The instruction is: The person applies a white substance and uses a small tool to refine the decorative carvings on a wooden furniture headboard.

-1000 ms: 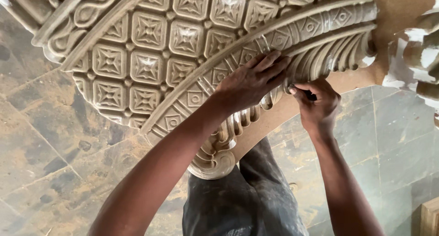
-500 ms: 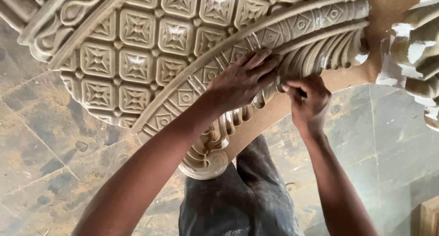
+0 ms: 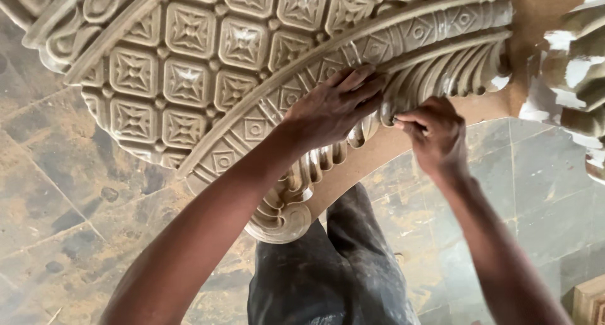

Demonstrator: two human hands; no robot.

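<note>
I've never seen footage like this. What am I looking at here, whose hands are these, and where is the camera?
The camera sits on a person's head and looks down, so both arms are the wearer's own. No machine is involved. The left hand lies flat on a large carved panel, pale, with square flower-like tiles and a curved border. The right hand is closed at the fluted leaf edge; it seems to pinch something small, but that is hidden. Below are dusty dark trousers and a stone tile floor.

Single head view, looking steeply down, close over carved panel (image 3: 189, 79), stone floor (image 3: 57, 224) below.
</note>
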